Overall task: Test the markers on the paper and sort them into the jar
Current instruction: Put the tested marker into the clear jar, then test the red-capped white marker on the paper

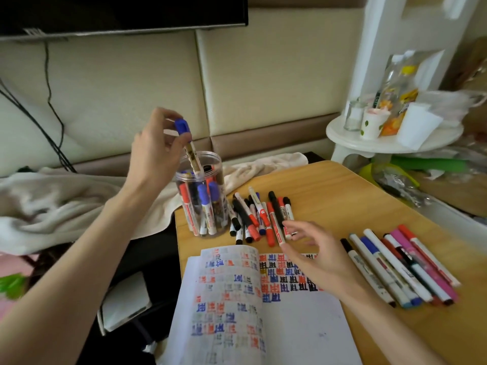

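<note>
— As the left hand [155, 143] is hanging over the jar [208, 206], what is it holding?
— It is pinching a marker [191, 151] just under its blue cap, thumb and fingers curled round it. The marker is pointing down at a tilt, its lower end sitting inside the jar's mouth.
— And the jar?
— It is standing upright at the left edge of the worktop [342, 191]. Through its clear wall, red, blue and black markers are showing, standing on end.
— What is lying to its right?
— A pile [253, 219] of red and black markers is lying loose on the worktop, just beside the jar.
— Is the right hand gripping anything?
— No. The right hand [313, 248] is hovering over the near edge of the pile, fingers spread and loosely bent, holding nothing. It is blurred, so I cannot tell whether a fingertip is touching a marker.
— The paper?
— The paper [303, 325] is lying open under that hand and wrist, its pages carrying red, blue and black marks.
— Further right?
— A row [395, 270] of markers, some pink, is lying side by side, well apart from the pile. Beyond the worktop a round white shelf [342, 133] is carrying cups.
</note>
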A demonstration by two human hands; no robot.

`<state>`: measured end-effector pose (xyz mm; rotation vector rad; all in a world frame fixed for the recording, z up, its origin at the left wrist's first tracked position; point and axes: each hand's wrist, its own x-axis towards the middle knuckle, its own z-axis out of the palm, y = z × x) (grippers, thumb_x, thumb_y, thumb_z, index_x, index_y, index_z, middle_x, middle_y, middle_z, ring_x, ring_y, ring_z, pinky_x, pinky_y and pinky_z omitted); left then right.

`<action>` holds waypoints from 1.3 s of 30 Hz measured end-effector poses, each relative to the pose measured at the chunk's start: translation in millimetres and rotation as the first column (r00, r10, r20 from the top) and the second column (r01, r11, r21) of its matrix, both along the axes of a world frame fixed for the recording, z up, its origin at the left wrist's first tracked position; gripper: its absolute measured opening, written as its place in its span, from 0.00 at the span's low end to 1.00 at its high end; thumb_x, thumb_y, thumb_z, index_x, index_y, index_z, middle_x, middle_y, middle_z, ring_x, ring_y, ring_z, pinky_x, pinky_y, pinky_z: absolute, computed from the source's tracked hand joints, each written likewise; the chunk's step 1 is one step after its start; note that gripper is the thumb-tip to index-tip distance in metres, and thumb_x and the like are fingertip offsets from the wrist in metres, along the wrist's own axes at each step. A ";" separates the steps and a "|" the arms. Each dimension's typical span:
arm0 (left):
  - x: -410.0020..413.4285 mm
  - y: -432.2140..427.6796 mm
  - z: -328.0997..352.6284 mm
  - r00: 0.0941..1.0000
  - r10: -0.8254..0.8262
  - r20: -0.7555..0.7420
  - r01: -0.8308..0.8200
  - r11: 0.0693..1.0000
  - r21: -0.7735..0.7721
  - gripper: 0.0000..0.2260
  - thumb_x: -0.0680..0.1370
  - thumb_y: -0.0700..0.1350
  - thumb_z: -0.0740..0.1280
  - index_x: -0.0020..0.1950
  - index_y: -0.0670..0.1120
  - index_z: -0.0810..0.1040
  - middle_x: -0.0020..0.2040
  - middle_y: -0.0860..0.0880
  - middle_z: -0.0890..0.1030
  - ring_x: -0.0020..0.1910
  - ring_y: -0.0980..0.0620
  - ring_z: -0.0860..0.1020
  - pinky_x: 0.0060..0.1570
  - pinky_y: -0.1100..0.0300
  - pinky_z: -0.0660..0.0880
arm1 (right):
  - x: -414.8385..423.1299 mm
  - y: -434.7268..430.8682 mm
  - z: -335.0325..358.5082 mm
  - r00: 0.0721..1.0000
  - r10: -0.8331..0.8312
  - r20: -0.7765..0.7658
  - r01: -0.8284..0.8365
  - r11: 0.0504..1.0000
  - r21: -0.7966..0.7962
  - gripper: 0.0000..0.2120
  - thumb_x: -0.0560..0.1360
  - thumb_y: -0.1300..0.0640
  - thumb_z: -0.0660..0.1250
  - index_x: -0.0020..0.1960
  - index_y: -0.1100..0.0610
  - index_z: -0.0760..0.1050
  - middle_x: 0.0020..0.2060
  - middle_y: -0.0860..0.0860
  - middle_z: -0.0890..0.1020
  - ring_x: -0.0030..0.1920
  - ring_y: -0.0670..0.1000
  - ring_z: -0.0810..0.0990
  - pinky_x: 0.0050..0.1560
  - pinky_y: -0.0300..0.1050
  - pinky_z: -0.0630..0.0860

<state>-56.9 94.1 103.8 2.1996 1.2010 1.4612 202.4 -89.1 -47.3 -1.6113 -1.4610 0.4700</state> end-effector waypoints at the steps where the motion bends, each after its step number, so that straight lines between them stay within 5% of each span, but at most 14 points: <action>1: 0.6 1.0 -3.2 1.000 0.011 -0.025 -0.011 1.000 -0.011 0.14 0.80 0.43 0.71 0.64 0.47 0.72 0.57 0.52 0.82 0.47 0.52 0.84 0.52 0.44 0.82 | 0.1 0.1 -0.4 1.000 -0.002 0.004 0.002 1.000 0.000 0.22 0.77 0.51 0.75 0.69 0.41 0.77 0.58 0.36 0.81 0.57 0.37 0.80 0.60 0.43 0.78; 5: 3.0 0.6 -14.5 0.989 0.023 -0.149 -0.023 1.000 0.000 0.18 0.79 0.45 0.72 0.67 0.50 0.71 0.54 0.55 0.79 0.42 0.64 0.79 0.49 0.55 0.79 | 0.7 0.5 -1.9 1.000 -0.002 0.012 0.002 1.000 -0.002 0.21 0.77 0.50 0.75 0.68 0.39 0.76 0.58 0.35 0.80 0.58 0.35 0.79 0.60 0.44 0.79; 10: 2.0 -1.5 -16.3 0.987 0.054 -0.150 -0.053 0.999 0.010 0.08 0.82 0.47 0.68 0.60 0.50 0.76 0.52 0.51 0.85 0.43 0.57 0.84 0.46 0.54 0.83 | 0.3 0.6 -4.4 1.000 -0.007 0.024 0.007 1.000 0.001 0.20 0.77 0.50 0.75 0.68 0.39 0.76 0.58 0.34 0.80 0.57 0.35 0.79 0.59 0.44 0.80; 14: -2.0 -8.9 -23.6 0.966 0.008 -0.260 0.000 0.999 0.034 0.14 0.80 0.59 0.67 0.56 0.50 0.81 0.50 0.56 0.85 0.46 0.62 0.82 0.43 0.70 0.74 | 0.0 1.3 -6.0 0.999 -0.008 0.031 0.008 1.000 0.001 0.20 0.77 0.50 0.75 0.68 0.40 0.77 0.58 0.34 0.80 0.58 0.35 0.79 0.59 0.44 0.80; 19: -11.7 -12.3 -58.5 0.903 -0.009 -0.430 0.054 0.994 0.093 0.27 0.73 0.72 0.65 0.55 0.51 0.81 0.54 0.55 0.82 0.54 0.56 0.76 0.52 0.50 0.77 | 0.9 1.1 -7.9 1.000 -0.010 0.028 0.010 1.000 0.001 0.20 0.78 0.49 0.74 0.68 0.40 0.77 0.58 0.33 0.80 0.58 0.36 0.79 0.59 0.44 0.79; 27: -10.0 -11.9 -64.6 0.901 -0.008 -0.435 0.049 0.995 0.083 0.26 0.70 0.66 0.72 0.58 0.49 0.80 0.55 0.52 0.81 0.57 0.50 0.75 0.53 0.42 0.77 | 0.6 2.9 -11.6 0.999 0.006 0.041 -0.005 1.000 -0.022 0.20 0.78 0.49 0.74 0.68 0.39 0.77 0.59 0.34 0.80 0.57 0.37 0.79 0.59 0.45 0.80; 31: -8.4 -15.1 -68.1 0.925 0.017 -0.379 0.029 0.993 0.115 0.30 0.70 0.67 0.72 0.65 0.51 0.77 0.62 0.52 0.78 0.66 0.48 0.73 0.63 0.40 0.72 | 1.7 2.5 -11.9 0.999 0.000 0.048 0.001 1.000 -0.023 0.20 0.77 0.49 0.74 0.68 0.40 0.78 0.58 0.35 0.80 0.57 0.37 0.80 0.59 0.45 0.80; 35: 3.4 -48.1 -78.3 0.986 0.090 -0.137 -0.048 0.956 0.288 0.22 0.75 0.55 0.76 0.65 0.45 0.78 0.65 0.48 0.76 0.69 0.46 0.71 0.68 0.49 0.67 | -0.8 2.8 -12.2 0.998 -0.013 0.058 0.014 1.000 -0.016 0.19 0.77 0.51 0.75 0.67 0.39 0.78 0.58 0.34 0.80 0.57 0.36 0.79 0.58 0.42 0.80; 39: 31.8 -104.6 -96.6 0.989 -0.136 0.063 0.129 0.985 0.111 0.12 0.79 0.47 0.73 0.61 0.48 0.78 0.58 0.54 0.77 0.59 0.54 0.76 0.58 0.60 0.73 | 0.9 4.4 -14.9 0.987 -0.080 0.136 0.082 0.997 -0.009 0.21 0.76 0.45 0.73 0.68 0.43 0.78 0.60 0.36 0.79 0.60 0.35 0.76 0.61 0.38 0.76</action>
